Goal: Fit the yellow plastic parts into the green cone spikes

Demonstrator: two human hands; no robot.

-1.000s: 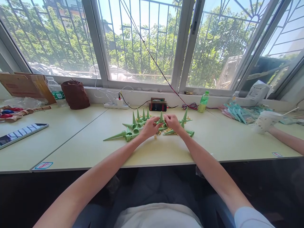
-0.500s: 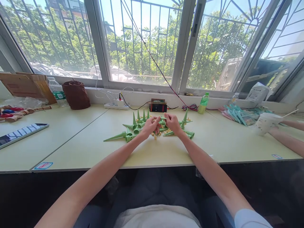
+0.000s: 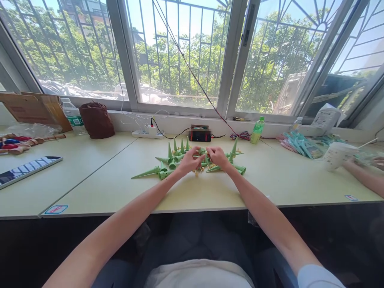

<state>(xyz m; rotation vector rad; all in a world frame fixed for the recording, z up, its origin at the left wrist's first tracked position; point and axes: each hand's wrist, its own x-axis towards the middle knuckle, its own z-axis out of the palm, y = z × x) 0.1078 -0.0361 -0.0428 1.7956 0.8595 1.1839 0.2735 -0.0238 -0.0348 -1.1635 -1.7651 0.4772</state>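
Note:
My left hand (image 3: 191, 160) is closed, its thumb and fingers pinching one side of a green plastic cone (image 3: 203, 151). On the other side my right hand (image 3: 218, 157) grips the same piece, partly covering it. Beneath and around both hands lie more green cones (image 3: 145, 172), some standing on their wide ends, others on their sides with hollow ends showing. Small yellowish pieces (image 3: 197, 173) are scattered among them, too small to make out clearly.
Behind the pile stands a black and red device (image 3: 200, 136) with a cable. A green bottle (image 3: 257, 131) is at the back right, near a white cup (image 3: 339, 155) and another person's arm (image 3: 364, 176). On the left lie a tablet-like slab (image 3: 28, 170) and a brown bag (image 3: 96, 120).
The green cone between my hands has turned, and its wide end now shows. My fingers have shifted on it. At the right, the other person's hands have moved.

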